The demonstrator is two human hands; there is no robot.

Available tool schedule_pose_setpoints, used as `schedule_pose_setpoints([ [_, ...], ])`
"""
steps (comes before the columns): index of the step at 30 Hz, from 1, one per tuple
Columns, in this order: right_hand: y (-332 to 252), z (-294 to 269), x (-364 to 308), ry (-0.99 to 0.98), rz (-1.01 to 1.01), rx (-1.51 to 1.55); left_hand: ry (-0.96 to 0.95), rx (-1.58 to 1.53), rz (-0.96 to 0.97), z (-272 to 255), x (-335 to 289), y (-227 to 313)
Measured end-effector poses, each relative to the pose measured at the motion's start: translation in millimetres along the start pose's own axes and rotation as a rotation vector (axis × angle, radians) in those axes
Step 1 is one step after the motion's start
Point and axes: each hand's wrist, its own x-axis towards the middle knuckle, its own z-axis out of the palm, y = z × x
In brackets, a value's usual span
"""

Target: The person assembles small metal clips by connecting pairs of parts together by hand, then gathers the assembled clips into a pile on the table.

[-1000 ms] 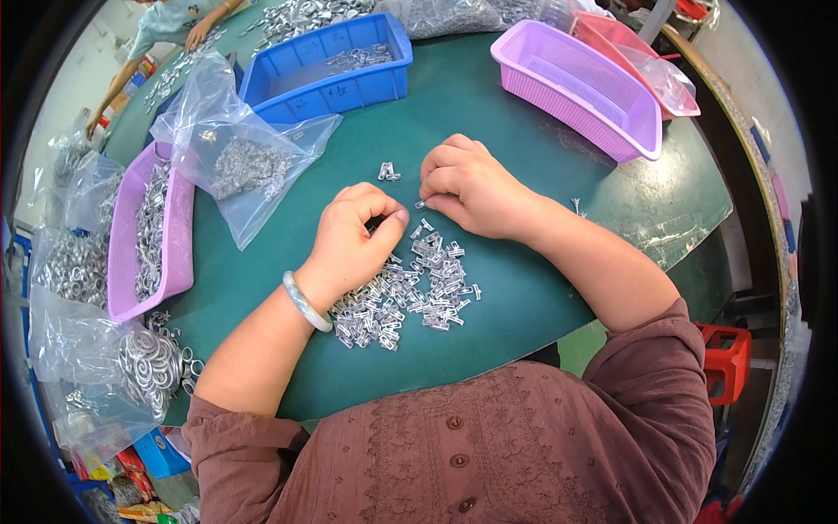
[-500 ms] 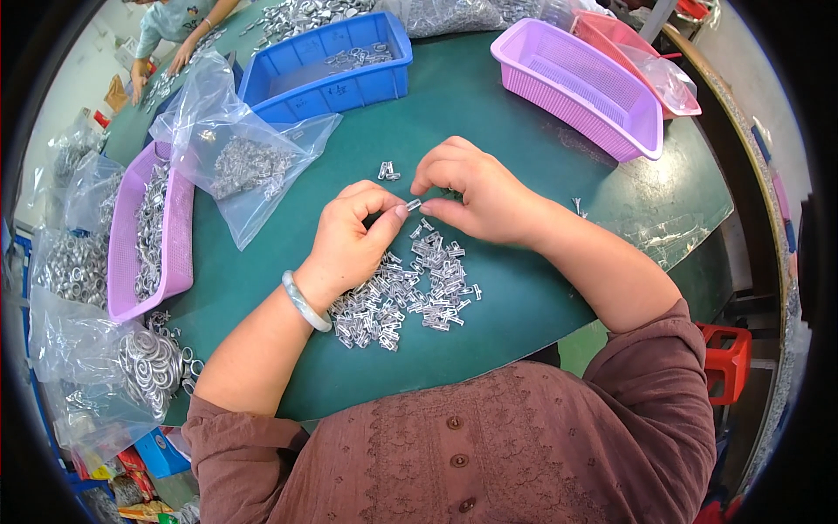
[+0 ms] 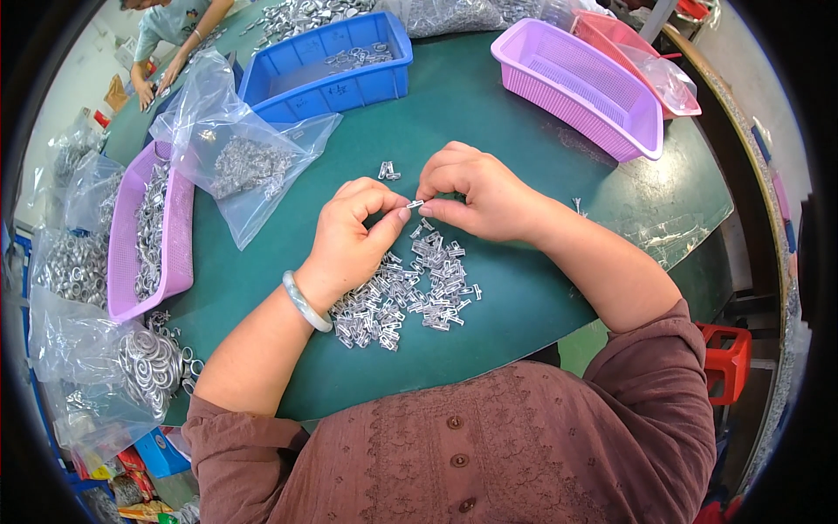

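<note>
Between the thumbs and forefingers of both hands sits a small silver metal buckle piece point(image 3: 415, 204). My left hand point(image 3: 356, 229) pinches its left end, and my right hand point(image 3: 471, 194) pinches its right end. Just below my fingers a loose pile of similar silver pieces point(image 3: 441, 284) spreads over the green table point(image 3: 515, 323). Beyond my left fingertips lies a little group of silver pieces point(image 3: 389, 171), apart from the pile. A pale bangle point(image 3: 305, 303) circles my left wrist.
A purple basket point(image 3: 179, 236) of metal parts and a clear bag point(image 3: 253, 170) lie left. Farther off stand a blue bin point(image 3: 327, 92) with a few parts and another purple basket point(image 3: 576, 96) at right. A person point(image 3: 170, 39) works far left.
My right fingertips have closed onto the piece's right end, and it has turned slightly. The far person's hands have shifted over the parts.
</note>
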Motion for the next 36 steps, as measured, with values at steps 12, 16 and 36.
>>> schedule_pose_setpoints([
  [12,1,0,0,0.011,-0.009,-0.004,-0.003,0.009,-0.005,-1,0,3],
  [16,5,-9,1,-0.022,0.042,-0.123,-0.041,0.023,0.013,-1,0,3],
  [36,1,-6,-2,-0.071,0.027,-0.134,-0.067,0.018,-0.052,1,0,2],
])
